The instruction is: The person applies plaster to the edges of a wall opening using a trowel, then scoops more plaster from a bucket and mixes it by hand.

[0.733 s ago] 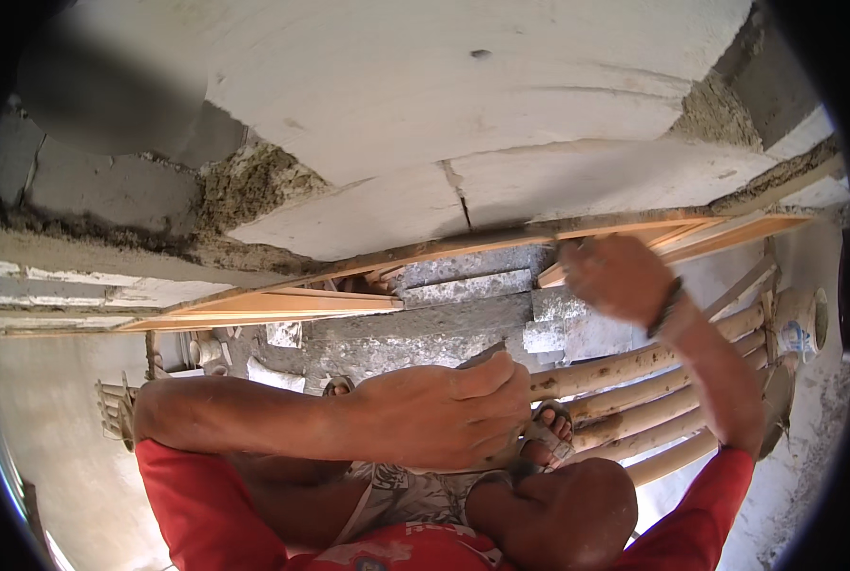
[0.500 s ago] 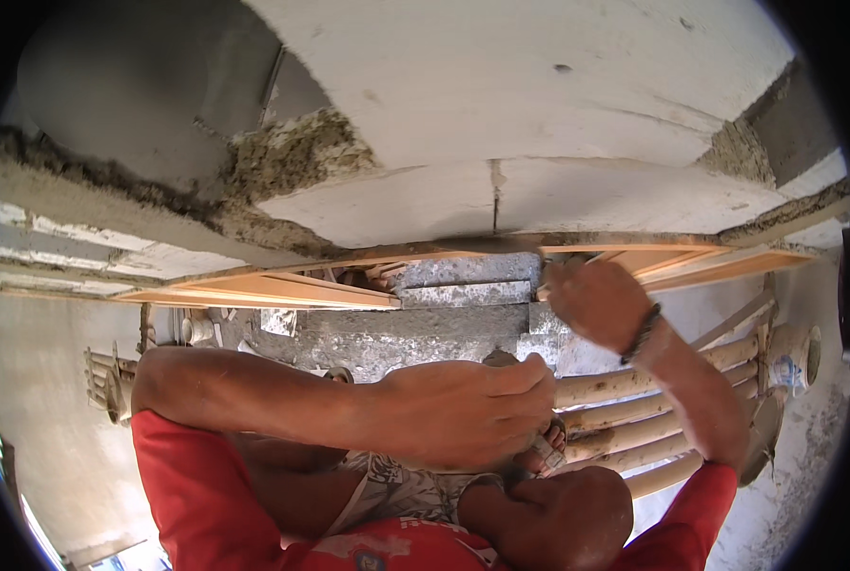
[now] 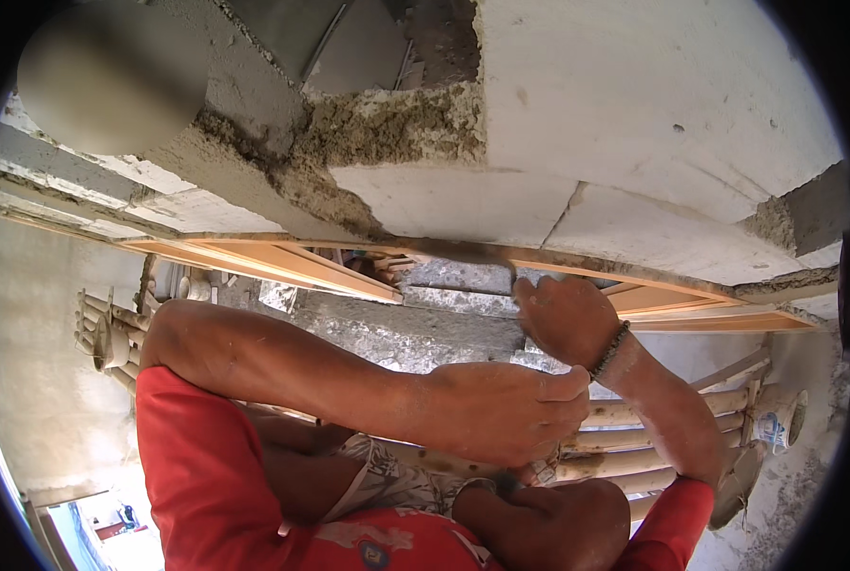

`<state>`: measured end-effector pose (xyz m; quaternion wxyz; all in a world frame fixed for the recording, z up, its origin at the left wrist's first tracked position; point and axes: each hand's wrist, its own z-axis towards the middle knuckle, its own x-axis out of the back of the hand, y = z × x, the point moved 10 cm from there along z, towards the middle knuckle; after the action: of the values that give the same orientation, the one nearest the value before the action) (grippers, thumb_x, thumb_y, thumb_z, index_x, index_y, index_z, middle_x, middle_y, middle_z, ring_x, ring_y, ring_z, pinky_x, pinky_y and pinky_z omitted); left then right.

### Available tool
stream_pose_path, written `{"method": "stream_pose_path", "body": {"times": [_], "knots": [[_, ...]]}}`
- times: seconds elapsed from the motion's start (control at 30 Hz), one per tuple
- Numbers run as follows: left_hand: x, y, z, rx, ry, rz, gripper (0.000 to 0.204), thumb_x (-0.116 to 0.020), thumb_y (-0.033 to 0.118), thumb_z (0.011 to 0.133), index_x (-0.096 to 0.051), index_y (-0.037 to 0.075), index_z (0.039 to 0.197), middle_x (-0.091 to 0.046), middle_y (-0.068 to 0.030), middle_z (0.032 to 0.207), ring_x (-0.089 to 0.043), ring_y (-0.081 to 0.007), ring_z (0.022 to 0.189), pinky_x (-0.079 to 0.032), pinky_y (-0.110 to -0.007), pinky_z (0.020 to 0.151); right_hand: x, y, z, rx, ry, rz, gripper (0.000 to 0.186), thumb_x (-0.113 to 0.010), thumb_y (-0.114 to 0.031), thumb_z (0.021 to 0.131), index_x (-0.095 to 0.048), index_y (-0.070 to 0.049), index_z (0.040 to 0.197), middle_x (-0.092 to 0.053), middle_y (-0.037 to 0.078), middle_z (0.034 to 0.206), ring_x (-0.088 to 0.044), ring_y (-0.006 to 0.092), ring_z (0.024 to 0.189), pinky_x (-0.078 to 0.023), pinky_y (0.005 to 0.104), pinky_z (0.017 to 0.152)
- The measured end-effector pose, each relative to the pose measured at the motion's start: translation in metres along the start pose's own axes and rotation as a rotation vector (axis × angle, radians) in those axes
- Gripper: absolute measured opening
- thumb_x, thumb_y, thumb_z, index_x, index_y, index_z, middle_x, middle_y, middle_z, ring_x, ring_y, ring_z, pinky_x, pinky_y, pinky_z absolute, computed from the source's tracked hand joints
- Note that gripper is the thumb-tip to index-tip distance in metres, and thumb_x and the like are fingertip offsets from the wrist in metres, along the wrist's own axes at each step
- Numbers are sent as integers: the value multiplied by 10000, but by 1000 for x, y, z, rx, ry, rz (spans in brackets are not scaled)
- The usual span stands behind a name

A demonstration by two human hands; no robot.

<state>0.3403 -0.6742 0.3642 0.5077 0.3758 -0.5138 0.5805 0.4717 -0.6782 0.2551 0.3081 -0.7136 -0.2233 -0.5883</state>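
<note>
My right hand (image 3: 569, 322), with a dark beaded bracelet on the wrist, is closed just below the wooden edge of an opening in the wall. It grips what looks like a trowel, whose thin dark blade (image 3: 455, 250) lies along the wall's lower edge; the handle is hidden in my fist. My left hand (image 3: 506, 411) is held lower and nearer my body, its back toward me and its fingers curled. Whatever it may hold is hidden. Above both hands is the pale block wall (image 3: 634, 214), with rough mortar (image 3: 396, 124) at its broken left part.
Orange-brown wooden frame panels (image 3: 282, 266) border the opening on both sides. Grey concrete steps (image 3: 377, 333) lie far below. Round wooden poles (image 3: 625, 440) run beneath my right arm, beside a light-coloured container (image 3: 781, 419). More poles (image 3: 111, 328) stand at the left.
My view has shifted, so the wall appears farther right and tilted. The trowel blade has slid left along the wall's edge relative to the joint above it. My left hand has moved right, nearer my right wrist.
</note>
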Motion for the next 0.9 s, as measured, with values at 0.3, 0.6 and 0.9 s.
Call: {"method": "stream_pose_path", "body": {"times": [0.3,0.6,0.9], "knots": [[-6,-2,-13,-40,-118,25,391,-535,335,891,-700,27,1066,-652,-64,1089,-557,-250,1098,-335,-432,1077,5,14,-32,56,-46,65,297,-649,-301,899,-628,-66,1078,-658,114,800,-678,283,725,-543,419,629],[-6,-7,-3,-55,-113,50,250,-592,251,839,-688,92,1006,-619,-78,1085,-550,-270,1140,-364,-441,1067,27,128,-116,-96,134,37,310,-746,-275,842,-659,-80,1067,-688,103,864,-675,307,772,-546,422,703],[-13,-7,2,-75,-143,41,295,-615,250,822,-681,98,1065,-616,-74,1104,-541,-272,1154,-373,-439,1074,22,171,-161,-346,55,150,311,-785,-261,808,-675,-83,1039,-692,104,836,-677,303,734,-532,446,672]]}}
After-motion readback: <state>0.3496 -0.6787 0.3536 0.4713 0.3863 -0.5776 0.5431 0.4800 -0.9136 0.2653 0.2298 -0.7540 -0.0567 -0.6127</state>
